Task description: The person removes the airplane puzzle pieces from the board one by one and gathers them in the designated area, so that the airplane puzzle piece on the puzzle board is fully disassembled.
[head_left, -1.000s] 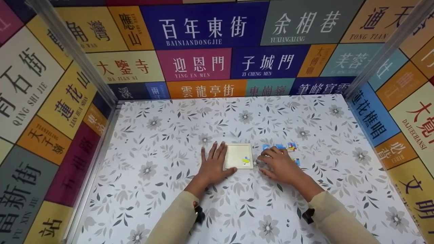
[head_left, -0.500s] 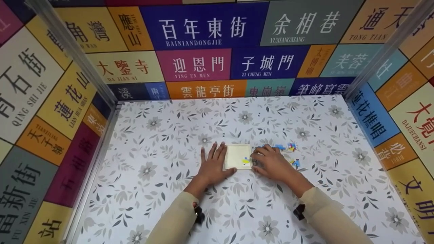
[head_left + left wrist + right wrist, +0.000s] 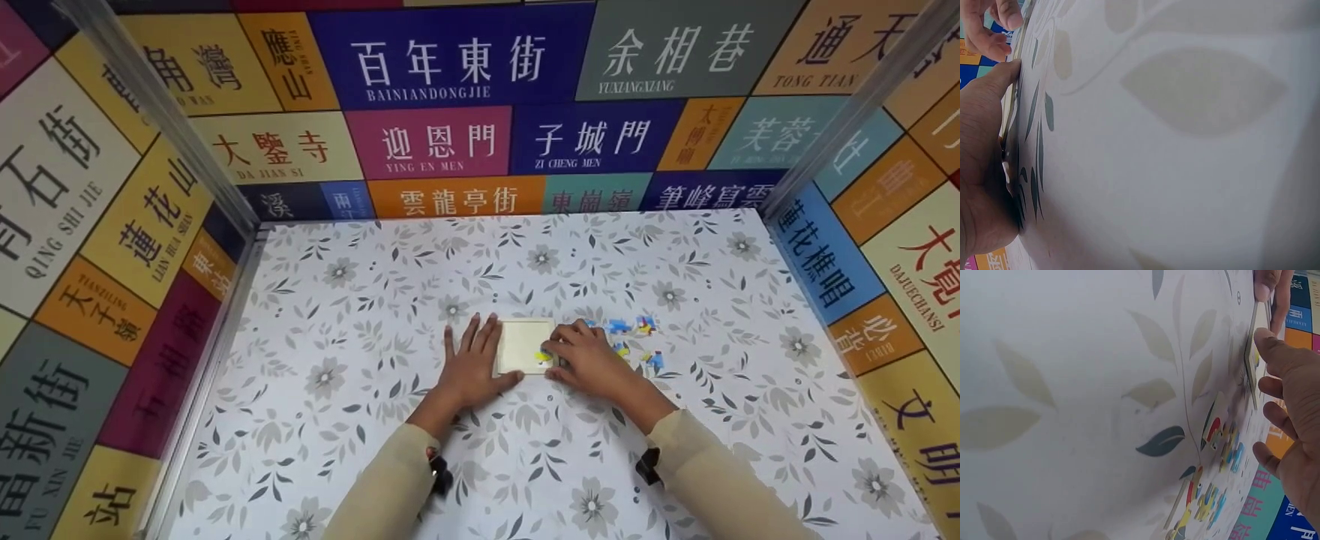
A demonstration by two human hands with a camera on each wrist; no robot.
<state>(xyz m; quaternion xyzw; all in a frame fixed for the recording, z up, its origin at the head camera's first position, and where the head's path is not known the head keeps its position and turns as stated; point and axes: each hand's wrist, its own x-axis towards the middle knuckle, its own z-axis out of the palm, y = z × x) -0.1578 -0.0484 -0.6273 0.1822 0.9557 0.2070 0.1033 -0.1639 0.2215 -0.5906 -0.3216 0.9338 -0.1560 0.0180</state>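
A pale square puzzle tray (image 3: 517, 341) lies on the table between the two hands. My left hand (image 3: 472, 367) rests spread along its left side, thumb at the near edge. Inside the tray's near right corner sits a puzzle piece (image 3: 541, 358) with yellow on it, partly covered by my right fingers. My right hand (image 3: 592, 360) bends over the tray's right edge, with its thumb (image 3: 1268, 340) at that edge in the right wrist view. I cannot tell whether it pinches a piece. Just right of it lie loose puzzle pieces, among them a blue one (image 3: 619, 326).
More loose pieces lie behind and right of my right hand, one with red and yellow (image 3: 646, 325) and one with blue (image 3: 654, 360). The table (image 3: 360, 427) has a floral cover. Walls of coloured sign panels (image 3: 450, 60) stand behind and at both sides.
My right hand has moved left from the loose pieces to the tray's right edge, uncovering pieces behind it. The left hand and tray have stayed in place.
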